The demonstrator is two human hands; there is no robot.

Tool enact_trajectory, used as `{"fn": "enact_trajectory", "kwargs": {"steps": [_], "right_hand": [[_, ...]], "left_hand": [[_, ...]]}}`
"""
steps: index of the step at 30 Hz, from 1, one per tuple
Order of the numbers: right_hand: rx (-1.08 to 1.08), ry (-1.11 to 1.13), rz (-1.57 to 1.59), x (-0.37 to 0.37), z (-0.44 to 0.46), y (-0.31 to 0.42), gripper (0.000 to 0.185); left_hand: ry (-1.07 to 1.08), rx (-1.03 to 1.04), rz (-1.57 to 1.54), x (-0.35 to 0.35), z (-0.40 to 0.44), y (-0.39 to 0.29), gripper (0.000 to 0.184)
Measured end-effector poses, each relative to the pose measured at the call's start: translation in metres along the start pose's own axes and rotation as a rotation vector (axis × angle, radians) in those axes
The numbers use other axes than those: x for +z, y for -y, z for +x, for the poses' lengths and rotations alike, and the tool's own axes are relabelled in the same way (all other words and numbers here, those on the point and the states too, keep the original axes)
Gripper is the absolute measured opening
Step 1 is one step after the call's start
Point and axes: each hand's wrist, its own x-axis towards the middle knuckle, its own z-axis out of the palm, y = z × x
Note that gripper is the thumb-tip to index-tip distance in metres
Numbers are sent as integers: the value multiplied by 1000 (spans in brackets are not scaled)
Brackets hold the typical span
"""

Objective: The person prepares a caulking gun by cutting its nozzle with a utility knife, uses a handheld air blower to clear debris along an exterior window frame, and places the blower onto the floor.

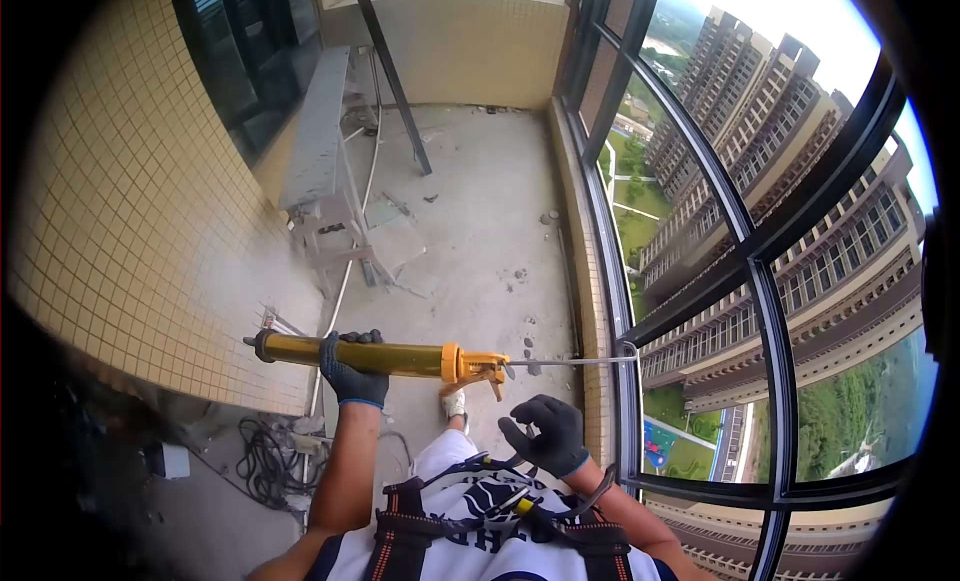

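My left hand (355, 374), in a dark glove with a blue cuff, is wrapped around the barrel of a caulking gun (408, 359). The gun lies nearly level across my front, its black nozzle end to the left. Its orange handle and trigger (477, 369) are on the right, and the long metal plunger rod (570, 361) sticks out toward the window frame. Below the rod, apart from the gun, is my right hand (548, 436), also gloved. Its fingers are loosely curled with a gap to the thumb, and I see nothing held in it.
Dark-framed windows (752, 246) run along the right, with tall buildings outside. A tiled wall (130, 201) curves along the left. Ahead stand a grey work bench (318, 131) and a leaning dark bar (393, 81). Coiled black cable (270, 466) lies at lower left; debris dots the concrete floor (470, 201).
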Motion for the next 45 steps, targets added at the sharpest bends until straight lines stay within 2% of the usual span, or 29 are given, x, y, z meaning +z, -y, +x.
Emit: {"fn": "enact_trajectory", "kwargs": {"steps": [1, 2, 3, 4, 7, 9, 11, 12, 16, 18, 19, 20, 22, 23, 24, 25, 27, 29, 31, 32, 33, 35, 36, 37, 39, 41, 43, 45], "right_hand": [[8, -6, -18, 5, 14, -8, 33], [104, -61, 47, 10, 42, -22, 39], [198, -110, 110, 13, 63, -36, 46], [232, -63, 126, 16, 84, -55, 59], [514, -102, 150, 9, 142, -92, 46], [424, -117, 78, -13, 172, -104, 29], [381, -155, 60, -23, 200, -135, 30], [493, -90, 49, -34, 215, -139, 27], [350, -95, 38, -44, 277, -189, 24], [574, 190, 541, -45, 313, -244, 23], [643, 250, 687, -25, 316, -300, 23], [627, 269, 607, -39, 348, -304, 24], [458, 250, 551, -50, 394, -307, 25], [287, 207, 554, -54, 425, -320, 25], [247, 262, 569, -71, 462, -316, 27], [255, 266, 570, -78, 491, -323, 27], [437, 543, 626, -92, 547, -339, 28], [419, 526, 740, -107, 585, -334, 27], [588, 591, 800, -118, 631, -346, 25], [486, 525, 750, -109, 642, -368, 24], [496, 524, 748, -102, 655, -392, 24], [586, 543, 736, -94, 685, -430, 24], [608, 465, 817, -98, 702, -434, 25], [579, 441, 776, -94, 715, -455, 25], [636, 279, 784, -101, 748, -465, 22], [725, 220, 748, -124, 791, -464, 19], [592, 121, 536, -124, 801, -490, 20], [779, 49, 653, -132, 824, -502, 22]], "left_hand": [[4, -19, -8, 7, 18, 12, 21], [-1, -69, -6, 22, 43, 28, 21], [-11, -117, -7, 37, 60, 43, 22], [-49, -168, 4, 56, 77, 61, 23], [-51, -314, 17, 104, 128, 109, 23], [-54, -421, 22, 137, 150, 132, 24], [-22, -495, 55, 167, 182, 162, 27], [-24, -497, 55, 179, 199, 178, 27], [5, -659, 145, 215, 256, 235, 31], [-36, -679, 142, 240, 297, 264, 30], [-117, -671, 132, 250, 321, 276, 28], [-110, -655, 133, 261, 343, 286, 28], [-125, -642, 159, 269, 369, 291, 27], [-140, -622, 141, 281, 389, 295, 27], [-160, -605, 119, 292, 406, 299, 27], [-200, -579, 132, 303, 425, 303, 28], [-224, -549, 116, 326, 461, 315, 29], [-270, -542, 117, 340, 484, 326, 30], [-296, -541, 140, 356, 522, 345, 31], [-298, -570, 141, 366, 541, 355, 31], [-304, -579, 141, 372, 563, 367, 31], [-232, -665, 126, 387, 608, 396, 30], [-225, -685, 127, 399, 626, 412, 28], [-218, -699, 123, 410, 650, 429, 28], [-214, -792, 97, 433, 693, 461, 28], [-179, -886, 102, 456, 732, 494, 28], [-202, -980, 187, 489, 754, 521, 30], [-182, -1100, 173, 502, 785, 556, 34]]}}
